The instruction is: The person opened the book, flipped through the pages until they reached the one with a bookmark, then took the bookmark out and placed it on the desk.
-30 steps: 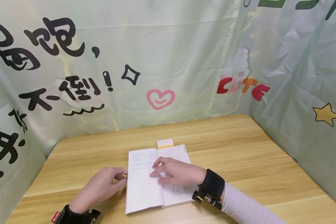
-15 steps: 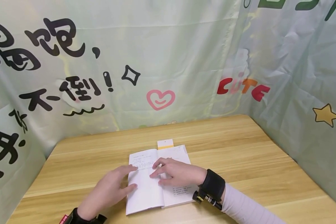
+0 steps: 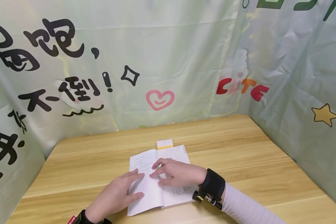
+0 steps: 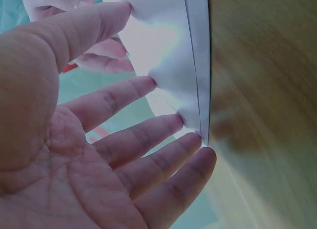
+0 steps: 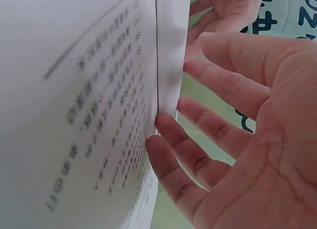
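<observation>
An open book point(image 3: 147, 197) lies on the wooden table, with printed text on parts of its white pages. On its left page rests my left hand point(image 3: 118, 192), fingers spread and fairly straight. The left wrist view shows those fingertips point(image 4: 146, 83) right at the page surface, the little finger by the outer edge. My right hand point(image 3: 177, 172) reaches across the right page, its fingertips near the centre fold. Up close in the right wrist view, the fingers point(image 5: 171, 162) lie extended along the fold. Part of the right page is hidden under that hand.
A white card with a yellow stripe point(image 3: 165, 144) sticks out from the book's top edge. The wooden table point(image 3: 226, 140) extends around the book. Behind and to the right hangs a printed fabric backdrop point(image 3: 190, 62). Both wrists carry black straps point(image 3: 213, 185).
My left hand has come from beside the book's left edge onto the left page, moving rightward. Its fingers have spread and the page's outer edge has shifted slightly. The right hand stays in place.
</observation>
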`<move>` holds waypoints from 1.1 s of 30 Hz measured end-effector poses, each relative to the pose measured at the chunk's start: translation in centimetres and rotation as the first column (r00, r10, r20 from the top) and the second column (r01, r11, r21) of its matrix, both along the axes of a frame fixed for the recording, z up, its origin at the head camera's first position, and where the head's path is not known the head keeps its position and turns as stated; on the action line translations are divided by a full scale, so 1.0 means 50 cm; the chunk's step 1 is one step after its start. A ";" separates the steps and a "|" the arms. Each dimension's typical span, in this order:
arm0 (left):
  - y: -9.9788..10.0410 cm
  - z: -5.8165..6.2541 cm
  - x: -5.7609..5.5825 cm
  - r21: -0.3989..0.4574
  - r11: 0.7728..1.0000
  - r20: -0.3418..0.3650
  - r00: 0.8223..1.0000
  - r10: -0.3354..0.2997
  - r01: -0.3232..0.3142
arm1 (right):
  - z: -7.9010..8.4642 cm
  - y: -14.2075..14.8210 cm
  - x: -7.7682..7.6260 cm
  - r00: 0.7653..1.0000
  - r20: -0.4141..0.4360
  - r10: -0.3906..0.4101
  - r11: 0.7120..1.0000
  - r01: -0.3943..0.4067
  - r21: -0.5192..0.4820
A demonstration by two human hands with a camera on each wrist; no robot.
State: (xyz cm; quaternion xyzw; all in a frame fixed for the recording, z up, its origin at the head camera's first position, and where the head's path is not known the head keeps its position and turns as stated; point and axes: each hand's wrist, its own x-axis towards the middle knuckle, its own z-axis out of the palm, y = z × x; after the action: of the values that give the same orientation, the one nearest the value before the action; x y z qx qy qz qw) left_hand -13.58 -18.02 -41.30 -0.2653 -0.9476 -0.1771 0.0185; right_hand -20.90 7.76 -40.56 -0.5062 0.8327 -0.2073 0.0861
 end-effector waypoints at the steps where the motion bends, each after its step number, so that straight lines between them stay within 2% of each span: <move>1: 0.000 0.000 0.001 -0.002 1.000 0.000 1.000 0.004 -0.004 | 0.001 0.000 0.000 1.000 -0.001 0.001 1.000 -0.001 -0.003; 9: 0.003 0.002 0.000 -0.028 1.000 0.026 1.000 0.012 -0.012 | 0.018 0.009 -0.006 0.999 0.030 -0.034 0.999 0.034 0.005; 17: 0.002 -0.003 -0.002 -0.049 0.999 0.030 0.999 0.016 -0.014 | 0.031 0.042 -0.036 0.994 0.030 -0.104 0.995 0.104 -0.005; 26: 0.002 -0.010 0.001 -0.052 0.998 0.007 0.999 0.036 -0.035 | 0.030 0.092 -0.081 0.962 0.041 -0.270 0.963 0.271 -0.009; 33: 0.002 -0.012 0.002 -0.054 0.998 -0.003 0.999 0.043 -0.043 | 0.015 0.116 -0.107 0.937 0.003 -0.349 0.937 0.349 0.003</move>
State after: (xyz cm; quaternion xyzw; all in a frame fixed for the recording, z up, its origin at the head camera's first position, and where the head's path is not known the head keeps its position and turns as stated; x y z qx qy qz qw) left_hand -13.46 -17.94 -41.92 -0.2454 -0.9575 -0.1506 0.0160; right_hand -26.27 13.55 -39.79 -0.3501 0.9093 -0.2194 0.0501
